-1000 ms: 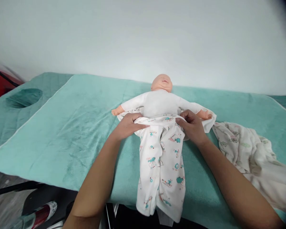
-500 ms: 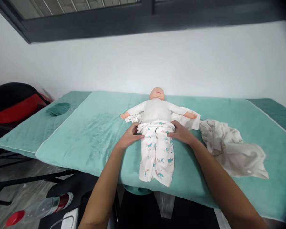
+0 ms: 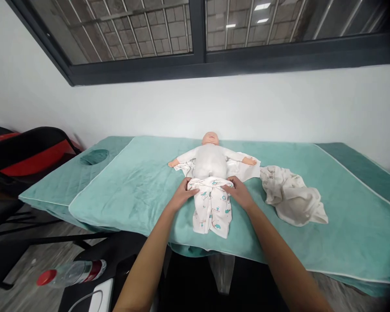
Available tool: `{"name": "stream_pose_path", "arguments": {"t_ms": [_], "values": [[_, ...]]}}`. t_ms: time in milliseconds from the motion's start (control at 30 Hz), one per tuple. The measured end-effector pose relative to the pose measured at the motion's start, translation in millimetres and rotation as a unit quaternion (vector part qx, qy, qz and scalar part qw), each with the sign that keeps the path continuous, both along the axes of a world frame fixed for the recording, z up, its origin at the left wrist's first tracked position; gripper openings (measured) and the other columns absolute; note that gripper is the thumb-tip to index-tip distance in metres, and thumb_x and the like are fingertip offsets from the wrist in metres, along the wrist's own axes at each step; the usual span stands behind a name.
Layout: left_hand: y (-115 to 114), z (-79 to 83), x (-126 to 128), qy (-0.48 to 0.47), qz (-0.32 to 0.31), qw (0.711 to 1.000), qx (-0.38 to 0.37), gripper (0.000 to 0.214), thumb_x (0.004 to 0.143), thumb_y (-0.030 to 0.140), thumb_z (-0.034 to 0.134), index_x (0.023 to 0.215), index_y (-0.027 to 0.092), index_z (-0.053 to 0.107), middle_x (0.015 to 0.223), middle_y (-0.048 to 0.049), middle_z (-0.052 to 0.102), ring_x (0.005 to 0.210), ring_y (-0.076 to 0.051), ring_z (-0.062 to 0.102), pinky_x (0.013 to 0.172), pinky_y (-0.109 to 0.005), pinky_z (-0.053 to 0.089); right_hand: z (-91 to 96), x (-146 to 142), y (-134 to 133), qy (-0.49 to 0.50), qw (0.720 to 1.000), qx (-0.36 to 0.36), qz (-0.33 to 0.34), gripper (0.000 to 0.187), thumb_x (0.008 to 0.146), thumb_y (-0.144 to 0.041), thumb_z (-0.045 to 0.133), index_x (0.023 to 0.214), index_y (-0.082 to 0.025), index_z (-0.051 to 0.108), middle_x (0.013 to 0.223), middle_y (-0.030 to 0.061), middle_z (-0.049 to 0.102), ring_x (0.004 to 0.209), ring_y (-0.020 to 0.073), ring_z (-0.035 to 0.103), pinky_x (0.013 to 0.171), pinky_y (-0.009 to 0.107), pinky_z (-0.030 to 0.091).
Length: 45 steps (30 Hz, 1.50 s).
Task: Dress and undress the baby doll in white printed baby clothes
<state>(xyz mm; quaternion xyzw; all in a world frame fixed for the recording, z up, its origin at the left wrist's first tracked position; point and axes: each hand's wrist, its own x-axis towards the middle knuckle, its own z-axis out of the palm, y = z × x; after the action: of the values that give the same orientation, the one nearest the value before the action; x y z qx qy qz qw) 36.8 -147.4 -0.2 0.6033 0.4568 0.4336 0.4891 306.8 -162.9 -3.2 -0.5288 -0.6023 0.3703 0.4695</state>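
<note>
A baby doll [image 3: 210, 158] lies on its back on a green bed [image 3: 143, 182], head toward the wall and arms spread wide. Its torso and arms are white. White baby pants [image 3: 212, 212] with a teal and pink print cover its legs, the waistband bunched at the hips. My left hand [image 3: 183, 193] grips the waistband on the left side, thumb on top. On the right side my right hand [image 3: 239, 193] pinches the same waistband. A white printed cloth [image 3: 247, 172] lies spread beneath the doll's back and arms.
A crumpled white garment [image 3: 294, 197] lies on the bed to the right. At lower left, a clear bottle with a red cap [image 3: 69, 274] and a white device with a cable [image 3: 101, 295] rest on a black chair. Another black and red chair [image 3: 35, 158] stands left, near the bed's face hole [image 3: 95, 157].
The waistband has come down a little, baring more of the doll's lower belly. Both hands moved with it, still gripping. The camera view has tilted up, showing more window.
</note>
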Motion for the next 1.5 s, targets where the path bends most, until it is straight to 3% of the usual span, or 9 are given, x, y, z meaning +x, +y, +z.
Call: {"name": "stream_pose_path", "arguments": {"t_ms": [133, 500, 633, 733, 867, 1000, 1200, 1367, 1500], "values": [[-17, 0.2, -6, 0.010, -0.043, 0.999, 0.014, 0.060, 0.064, 0.044, 0.082, 0.111, 0.018, 0.055, 0.105, -0.0032, 0.060, 0.097, -0.019, 0.055, 0.084, -0.028, 0.044, -2.2, -1, -14, -0.029, 0.999, -0.005, 0.017, 0.041, 0.071, -0.047, 0.074, 0.098, -0.020, 0.060, 0.093, 0.0024, 0.065, 0.085, 0.0212, 0.057, 0.076, 0.032, 0.044], [-40, -10.6, 4, 0.036, 0.013, 0.999, 0.013, 0.034, 0.082, 0.050, 0.062, 0.086, 0.017, 0.056, 0.078, 0.0006, 0.054, 0.076, -0.016, 0.051, 0.070, -0.028, 0.041, -2.0, 6, -30, 0.030, 0.997, -0.041, 0.057, 0.029, 0.081, -0.045, 0.061, 0.090, -0.018, 0.065, 0.084, 0.0027, 0.065, 0.080, 0.0217, 0.057, 0.074, 0.033, 0.045], [-51, -2.1, -2, 0.055, -0.044, 0.997, 0.006, 0.060, 0.068, 0.047, 0.079, 0.115, 0.017, 0.056, 0.102, -0.0048, 0.061, 0.094, -0.021, 0.056, 0.080, -0.030, 0.045, -2.8, 1, -40, -0.072, 0.994, 0.024, 0.078, 0.037, 0.078, -0.050, 0.068, 0.101, -0.021, 0.066, 0.106, 0.0071, 0.065, 0.102, 0.0276, 0.057, 0.092, 0.041, 0.045], [-61, 1.8, -3, 0.097, -0.080, 0.991, 0.038, 0.055, 0.067, 0.045, 0.082, 0.108, 0.018, 0.059, 0.108, -0.0061, 0.062, 0.098, -0.023, 0.057, 0.085, -0.032, 0.045, -5.1, -3, -51, -0.127, 0.985, 0.093, 0.065, 0.033, 0.071, -0.046, 0.075, 0.093, -0.022, 0.066, 0.111, 0.0086, 0.063, 0.110, 0.0297, 0.053, 0.100, 0.044, 0.040], [-71, 0.1, 2, 0.185, -0.057, 0.975, 0.113, 0.028, 0.078, 0.044, 0.071, 0.076, 0.019, 0.060, 0.087, -0.0031, 0.062, 0.086, -0.021, 0.058, 0.081, -0.032, 0.043, -9.0, -7, -65, -0.113, 0.992, 0.054, 0.024, 0.013, 0.072, -0.034, 0.067, 0.073, -0.023, 0.060, 0.081, 0.0038, 0.064, 0.084, 0.0250, 0.055, 0.083, 0.038, 0.043], [-78, -1.2, 12, 0.248, 0.034, 0.963, 0.097, 0.025, 0.084, 0.042, 0.063, 0.073, 0.020, 0.058, 0.068, 0.0000, 0.056, 0.072, -0.019, 0.053, 0.071, -0.032, 0.040, -6.9, -13, -69, -0.054, 0.998, -0.006, -0.037, 0.016, 0.074, -0.035, 0.061, 0.070, -0.022, 0.052, 0.070, -0.0002, 0.058, 0.073, 0.0198, 0.051, 0.068, 0.031, 0.040], [-91, 11.7, 6, 0.140, -0.022, 0.990, 0.016, 0.038, 0.085, 0.047, 0.063, 0.110, 0.019, 0.057, 0.103, -0.0050, 0.064, 0.096, -0.022, 0.059, 0.083, -0.032, 0.046, 13.3, -6, -83, -0.029, 0.998, -0.048, 0.034, 0.027, 0.079, -0.044, 0.064, 0.090, -0.019, 0.061, 0.086, 0.0015, 0.064, 0.083, 0.0207, 0.057, 0.073, 0.032, 0.046], [-120, 8.3, 1, 0.170, -0.105, 0.976, 0.088, 0.102, 0.064, 0.042, 0.086, 0.148, 0.023, 0.031, 0.146, -0.0134, 0.040, 0.134, -0.031, 0.043, 0.110, -0.040, 0.038, 7.2, 2, -119, -0.085, 0.985, -0.007, 0.149, 0.091, 0.055, -0.043, 0.090, 0.133, -0.024, 0.048, 0.131, 0.0099, 0.056, 0.116, 0.0316, 0.056, 0.093, 0.041, 0.048], [-133, -2.1, 19, 0.220, -0.027, 0.968, 0.118, 0.080, 0.074, 0.031, 0.077, 0.143, 0.022, 0.039, 0.137, -0.0118, 0.050, 0.127, -0.030, 0.050, 0.109, -0.043, 0.039, -10.6, -13, -127, -0.143, 0.989, 0.019, 0.040, 0.066, 0.070, -0.046, 0.081, 0.123, -0.021, 0.052, 0.120, 0.0118, 0.061, 0.110, 0.0317, 0.059, 0.092, 0.044, 0.048]]}}
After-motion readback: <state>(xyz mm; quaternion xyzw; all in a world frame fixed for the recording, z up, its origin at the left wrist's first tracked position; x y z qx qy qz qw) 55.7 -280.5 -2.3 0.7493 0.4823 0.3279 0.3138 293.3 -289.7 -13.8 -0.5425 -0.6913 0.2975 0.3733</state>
